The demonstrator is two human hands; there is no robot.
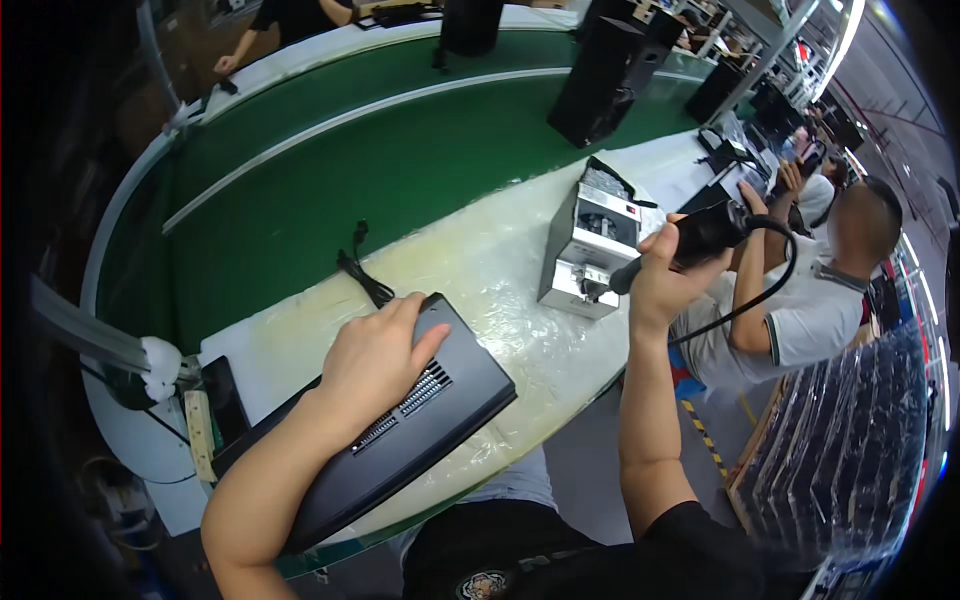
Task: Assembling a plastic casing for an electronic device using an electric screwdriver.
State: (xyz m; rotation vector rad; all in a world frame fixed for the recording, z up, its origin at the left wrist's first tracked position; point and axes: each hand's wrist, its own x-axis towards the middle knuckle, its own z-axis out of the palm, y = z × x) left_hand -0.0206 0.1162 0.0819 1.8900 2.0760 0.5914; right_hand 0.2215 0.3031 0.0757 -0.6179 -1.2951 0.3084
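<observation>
Left hand: the left hand lies palm down on the black casing, fingers spread a little and flat against the top; pressing, not gripping.
Right hand: the right hand is raised, fingers closed around the black electric screwdriver, whose cable loops down to the right.
Black casing: at the near edge of the desk, tilted, its near end overhanging toward the person; a vent grille shows beside the left hand.
Handling: it looks like stiff sheet metal, smooth and likely fairly heavy; best held by the long edges or pinned flat from above, clear of the grille.
Grey unit: an open grey metal device stands just beyond the screwdriver tip; whether they touch, I cannot tell.
Around: a black power cord lies on the desk, black speaker boxes stand on the green conveyor, and 1 co-worker sits to the right.
</observation>
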